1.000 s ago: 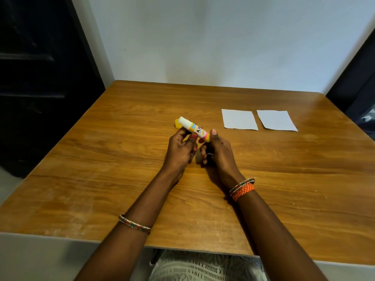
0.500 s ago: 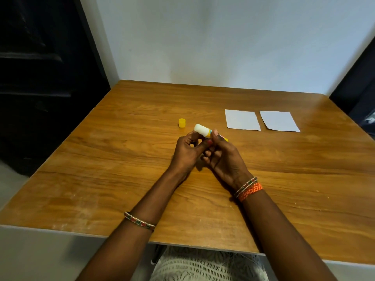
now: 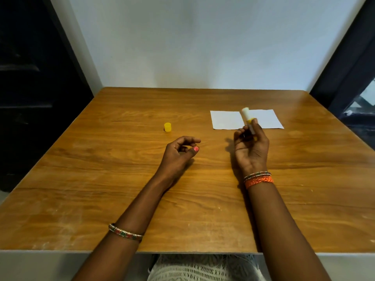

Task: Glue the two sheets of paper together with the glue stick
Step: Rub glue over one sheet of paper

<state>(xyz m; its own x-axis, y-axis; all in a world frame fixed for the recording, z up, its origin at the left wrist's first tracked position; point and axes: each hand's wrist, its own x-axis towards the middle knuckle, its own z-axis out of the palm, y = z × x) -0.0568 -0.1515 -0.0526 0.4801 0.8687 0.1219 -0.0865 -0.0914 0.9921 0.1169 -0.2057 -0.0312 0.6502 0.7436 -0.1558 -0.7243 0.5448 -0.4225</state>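
Yellow cap (image 3: 167, 126) off, standing on table (image 3: 101, 179). Our right hand (image 3: 250, 147) grips glue stick (image 3: 248, 120) upright near two sheets (image 3: 225, 120). Left hand (image 3: 178, 151) loosely curled, holding nothing. We judge gluing and pressing remain.

Cap (image 3: 167, 126) on table (image 3: 121, 179), left of two sheets (image 3: 225, 119).

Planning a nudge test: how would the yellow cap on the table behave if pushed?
The yellow cap looks like small, hollow plastic, so probably very light. It stands on end on the smooth table, so a low push likely slides it; a higher one may tip it, and then it could roll.
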